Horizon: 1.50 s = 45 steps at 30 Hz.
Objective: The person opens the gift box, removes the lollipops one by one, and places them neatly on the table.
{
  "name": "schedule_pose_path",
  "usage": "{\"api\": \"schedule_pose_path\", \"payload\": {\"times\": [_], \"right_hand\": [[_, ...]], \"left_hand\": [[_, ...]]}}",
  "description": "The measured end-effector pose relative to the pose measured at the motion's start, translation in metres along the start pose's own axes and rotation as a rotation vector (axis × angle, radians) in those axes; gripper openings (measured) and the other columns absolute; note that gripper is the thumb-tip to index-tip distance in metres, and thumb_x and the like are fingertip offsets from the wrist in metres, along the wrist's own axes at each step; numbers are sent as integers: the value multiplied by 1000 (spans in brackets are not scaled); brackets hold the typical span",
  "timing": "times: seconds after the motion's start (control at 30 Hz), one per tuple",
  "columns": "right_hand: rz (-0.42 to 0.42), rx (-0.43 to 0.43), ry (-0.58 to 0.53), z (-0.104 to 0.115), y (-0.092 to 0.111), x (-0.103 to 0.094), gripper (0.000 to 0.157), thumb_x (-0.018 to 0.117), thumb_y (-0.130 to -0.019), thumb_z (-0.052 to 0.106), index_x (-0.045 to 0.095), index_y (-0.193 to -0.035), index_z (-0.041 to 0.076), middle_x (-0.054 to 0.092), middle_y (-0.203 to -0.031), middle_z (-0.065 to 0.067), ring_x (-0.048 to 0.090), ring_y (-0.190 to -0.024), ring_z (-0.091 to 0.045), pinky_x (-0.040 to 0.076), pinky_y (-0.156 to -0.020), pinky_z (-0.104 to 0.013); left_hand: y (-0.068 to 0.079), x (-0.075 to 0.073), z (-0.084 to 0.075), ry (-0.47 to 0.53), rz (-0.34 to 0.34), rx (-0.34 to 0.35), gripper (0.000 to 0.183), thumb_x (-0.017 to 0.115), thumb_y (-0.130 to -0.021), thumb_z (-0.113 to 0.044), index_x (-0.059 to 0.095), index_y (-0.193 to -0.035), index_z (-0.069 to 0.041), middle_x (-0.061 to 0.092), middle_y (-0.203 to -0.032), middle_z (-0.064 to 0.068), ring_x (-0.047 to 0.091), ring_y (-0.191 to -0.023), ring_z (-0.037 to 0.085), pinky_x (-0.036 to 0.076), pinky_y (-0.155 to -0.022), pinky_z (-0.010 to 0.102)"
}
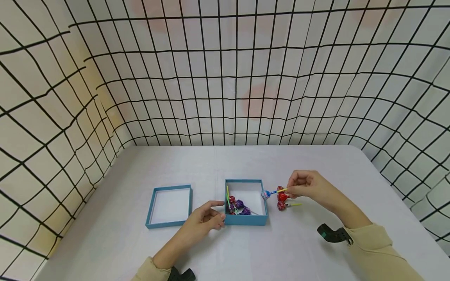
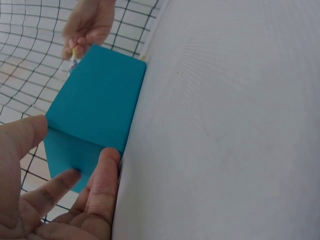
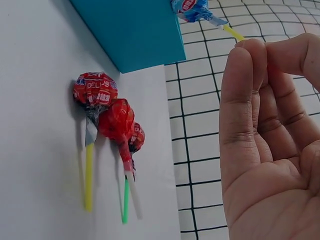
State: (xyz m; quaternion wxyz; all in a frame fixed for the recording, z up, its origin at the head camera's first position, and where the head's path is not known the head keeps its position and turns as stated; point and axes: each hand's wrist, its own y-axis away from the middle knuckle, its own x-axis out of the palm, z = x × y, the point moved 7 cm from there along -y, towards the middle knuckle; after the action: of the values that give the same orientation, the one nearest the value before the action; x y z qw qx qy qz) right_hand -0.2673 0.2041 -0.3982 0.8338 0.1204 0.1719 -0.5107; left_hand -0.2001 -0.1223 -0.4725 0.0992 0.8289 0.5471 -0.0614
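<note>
The right grip (image 1: 306, 185) pinches the yellow stick of a blue lollipop (image 1: 266, 194), whose candy end sits at nine o'clock from it, by the three-o'clock rim of a blue box (image 1: 246, 220). Three red lollipops (image 3: 116, 120) lie on the counter (image 1: 281, 242) around eight o'clock from that grip. The left grip (image 1: 202, 220), fingers relaxed, touches the box's nine-o'clock side; purple lollipops (image 1: 240, 203) lie inside, towards six o'clock.
</note>
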Motion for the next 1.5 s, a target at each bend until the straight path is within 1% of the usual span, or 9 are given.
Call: {"api": "schedule_pose_path", "payload": {"times": [0.2, 0.37, 0.57, 0.77, 0.93, 1.13, 1.33, 1.5], "right_hand": [[1, 9, -20, -8, 6, -5, 15, 73, -102, 13, 66, -101, 0, 76, -95, -16, 76, -85, -24, 65, -80, -34], [8, 20, -42, -13, 11, -8, 15, 72, -103, 11, 65, -102, -3, 76, -92, -12, 73, -82, -18, 64, -79, -33], [32, 30, -90, -19, 19, -11, 15, 70, -104, 10, 64, -103, -4, 76, -95, -10, 72, -84, -16, 64, -80, -31], [74, 37, -136, -32, 25, -14, 9, 69, -104, 8, 64, -101, 2, 74, -93, -3, 71, -85, -13, 64, -81, -30], [109, 43, -171, -43, 30, -15, 4, 67, -105, 7, 66, -101, 7, 76, -96, -5, 72, -87, -11, 65, -83, -30], [145, 84, -233, -56, 36, -12, 6, 66, -105, 7, 67, -101, 11, 77, -98, 0, 73, -91, -11, 64, -86, -28], [179, 87, -296, -65, 40, -8, 10, 64, -106, 5, 68, -101, 12, 77, -99, 3, 71, -89, -7, 64, -84, -26], [184, 82, -306, -70, 42, -7, 11, 63, -106, 3, 68, -101, 12, 77, -99, 3, 70, -89, -6, 63, -83, -25]], "left_hand": [[0, 0, -1, -6, 3, -2, 49, 67, -108, -25, 55, -152, -5, 74, -108, 15, 73, -94, 20, 60, -84, 21], [1, 1, -2, -7, 7, -6, 50, 67, -108, -26, 55, -152, -6, 74, -109, 15, 73, -95, 20, 60, -84, 21], [1, 1, -2, -7, 7, -5, 50, 67, -108, -26, 55, -152, -6, 74, -109, 15, 73, -95, 20, 60, -85, 21], [1, 1, -2, -4, 4, -7, 50, 67, -108, -26, 55, -152, -6, 74, -109, 14, 73, -95, 20, 60, -85, 21], [0, 1, -1, -4, 3, -6, 50, 67, -108, -26, 55, -152, -6, 74, -108, 14, 73, -95, 20, 60, -84, 21], [0, 1, 0, -7, 5, -3, 49, 67, -108, -25, 55, -152, -5, 74, -108, 14, 73, -94, 20, 60, -84, 22], [-1, 0, 0, -8, 6, -4, 49, 67, -108, -26, 55, -151, -6, 74, -108, 14, 73, -94, 20, 60, -84, 22], [0, 0, -1, -11, 8, -5, 49, 67, -108, -26, 55, -152, -6, 75, -108, 14, 73, -94, 20, 59, -84, 23]]}}
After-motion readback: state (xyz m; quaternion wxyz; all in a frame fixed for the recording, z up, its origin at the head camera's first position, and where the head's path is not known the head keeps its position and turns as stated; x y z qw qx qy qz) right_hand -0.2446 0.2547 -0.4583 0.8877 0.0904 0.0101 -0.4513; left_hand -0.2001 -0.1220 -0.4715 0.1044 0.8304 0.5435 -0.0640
